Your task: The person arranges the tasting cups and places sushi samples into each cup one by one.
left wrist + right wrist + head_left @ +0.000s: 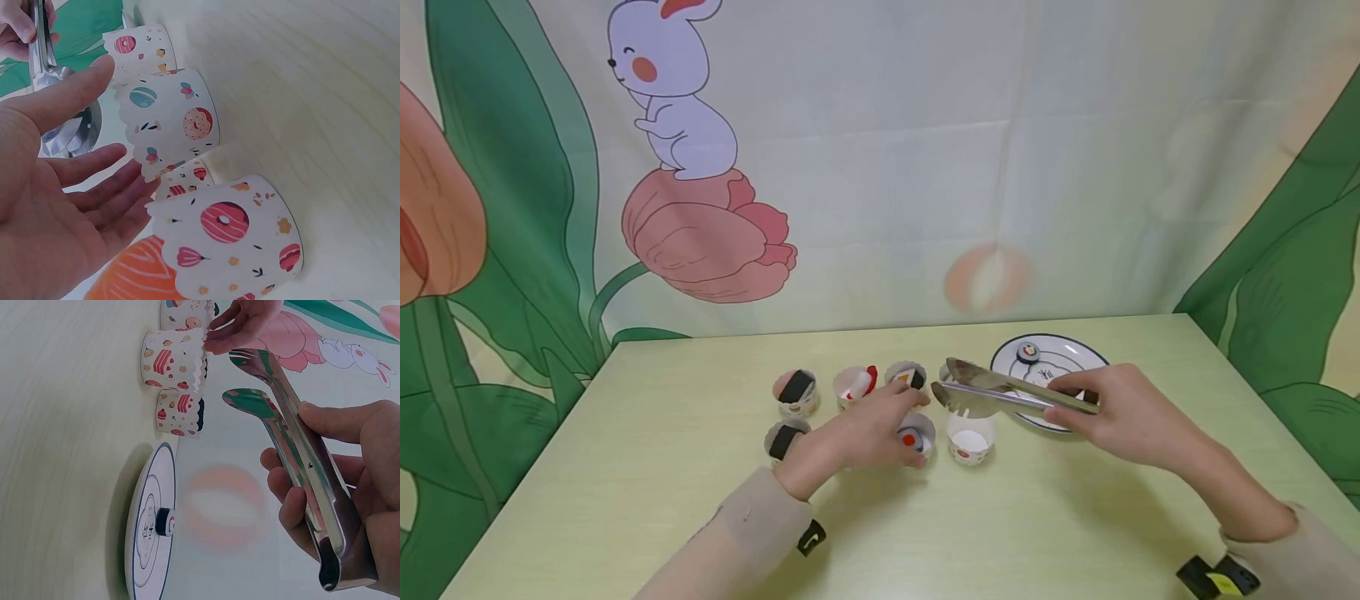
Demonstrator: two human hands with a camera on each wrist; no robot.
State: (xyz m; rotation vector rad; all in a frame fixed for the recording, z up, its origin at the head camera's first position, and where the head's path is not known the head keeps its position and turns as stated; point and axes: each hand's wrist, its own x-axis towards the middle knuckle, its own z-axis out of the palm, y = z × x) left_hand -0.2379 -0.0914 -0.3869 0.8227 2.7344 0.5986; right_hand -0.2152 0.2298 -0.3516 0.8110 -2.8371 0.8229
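Observation:
My left hand (861, 433) reaches over the front row of paper cups, thumb and fingers spread about a scalloped cup (169, 115) with its fingertips right at the rim. Inside that cup lies a round sushi roll (910, 439) with a red centre. My right hand (1131, 417) holds metal tongs (306, 462), whose tips are apart with nothing between them. Below the tongs' tips stands a white paper cup (971, 446) with its pale bottom showing. Behind the tongs is a blue-rimmed plate (1078, 354) bearing one small dark-sided sushi roll (1028, 353).
Other paper cups stand in two rows: one with black-banded sushi (796, 386) at the back left, one with a red-and-white piece (861, 383), and one with a yellow-and-black piece (908, 377). Black-banded sushi (785, 442) sits front left. A printed curtain (880, 167) hangs behind the table.

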